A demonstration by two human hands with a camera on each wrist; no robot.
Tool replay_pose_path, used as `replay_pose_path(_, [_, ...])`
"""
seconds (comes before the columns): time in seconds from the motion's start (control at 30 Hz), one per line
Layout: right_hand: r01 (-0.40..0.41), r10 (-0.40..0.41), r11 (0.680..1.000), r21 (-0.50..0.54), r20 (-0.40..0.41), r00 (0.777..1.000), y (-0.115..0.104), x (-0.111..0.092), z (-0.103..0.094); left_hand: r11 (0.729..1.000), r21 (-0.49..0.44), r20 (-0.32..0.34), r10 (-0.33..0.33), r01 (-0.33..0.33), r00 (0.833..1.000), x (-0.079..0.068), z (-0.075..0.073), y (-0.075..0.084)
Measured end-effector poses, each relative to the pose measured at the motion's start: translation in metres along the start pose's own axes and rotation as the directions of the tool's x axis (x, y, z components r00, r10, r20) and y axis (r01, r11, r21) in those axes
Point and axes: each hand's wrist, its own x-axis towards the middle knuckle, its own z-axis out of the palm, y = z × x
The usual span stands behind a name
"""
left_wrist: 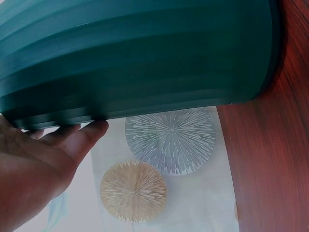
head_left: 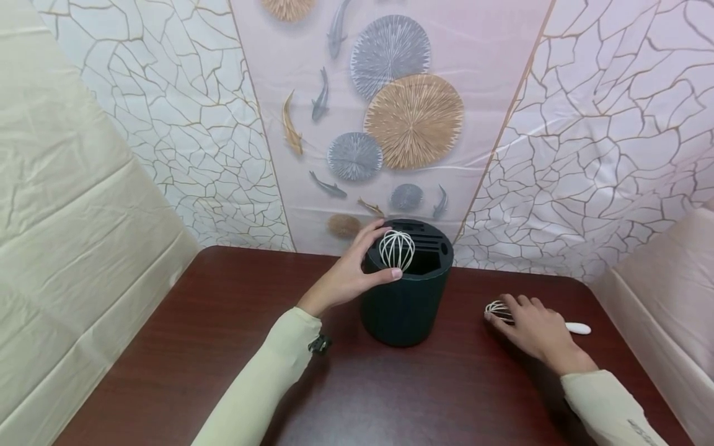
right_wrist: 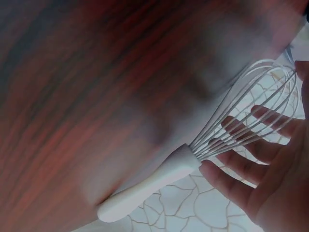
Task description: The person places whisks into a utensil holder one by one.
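A dark green, round utensil holder (head_left: 404,310) with a slotted black top stands on the table. A whisk is upright in it, its white wire loops (head_left: 397,251) above the rim and its handle hidden inside. My left hand (head_left: 357,266) holds the holder's upper left side, thumb at the front rim beside the loops, fingers behind. In the left wrist view its fingertips (left_wrist: 94,129) lie against the holder's wall. On the right, my right hand (head_left: 532,328) grips a second whisk (right_wrist: 154,181) by its wires, thumb at the loop end, white handle sticking out to the right.
The dark red-brown table (head_left: 424,396) extends around the holder. Behind it hangs a patterned cloth (head_left: 357,93) with fish and round motifs. Pale cloth walls (head_left: 72,217) close off the left and right sides.
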Motion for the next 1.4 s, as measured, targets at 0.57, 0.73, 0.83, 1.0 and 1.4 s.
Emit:
replay_pose_path(0.57, [0.141,-0.136,0.970,0.199,-0.039,0.990,0.072,-0.034,-0.009,1.000,-0.030,0.000,0.007,-0.007,1.000,0.000,-0.004,0.002])
replay_pose_path(0.73, [0.122,-0.120,0.979,0.165,-0.019,0.993,0.075,-0.035,-0.007,0.999,-0.051,0.004,0.007,-0.006,1.000,0.000,-0.004,0.002])
replay_pose_path(0.83, [0.115,-0.112,0.985,0.127,-0.028,0.993,0.075,-0.034,-0.007,0.998,-0.059,0.007,0.008,-0.008,1.000,0.000,-0.003,0.002])
replay_pose_path(1.0, [0.135,-0.127,0.986,0.099,-0.075,0.989,0.076,-0.033,-0.006,0.998,-0.054,0.009,0.010,-0.010,1.000,0.001,-0.003,0.002])
replay_pose_path(1.4, [0.090,-0.090,0.990,0.110,-0.007,0.996,0.058,-0.032,-0.006,0.998,-0.062,0.014,0.001,0.000,1.000,0.002,-0.001,0.000])
